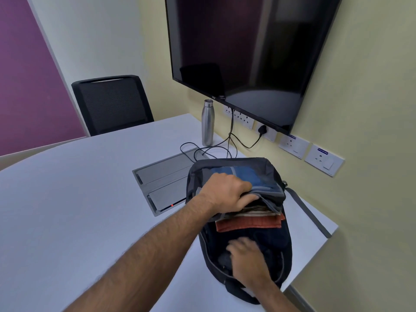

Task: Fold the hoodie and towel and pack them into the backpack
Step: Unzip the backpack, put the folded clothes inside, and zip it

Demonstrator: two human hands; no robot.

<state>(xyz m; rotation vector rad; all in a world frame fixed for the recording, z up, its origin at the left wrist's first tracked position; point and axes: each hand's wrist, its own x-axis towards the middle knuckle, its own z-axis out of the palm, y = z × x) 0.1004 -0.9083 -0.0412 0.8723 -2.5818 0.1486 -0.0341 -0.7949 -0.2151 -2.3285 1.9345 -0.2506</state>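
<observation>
The backpack (245,212) lies open on the surface (90,199); its flap is gripped by the left hand (225,193). The soft towel (248,222) inside is best pressed flat. The right hand (246,255) rests open.

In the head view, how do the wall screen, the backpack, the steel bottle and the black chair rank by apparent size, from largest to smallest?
1. Wall screen, largest by far.
2. Backpack, though it is nearer the camera, so this is unsure.
3. Black chair, only partly visible.
4. Steel bottle, smallest.
</observation>
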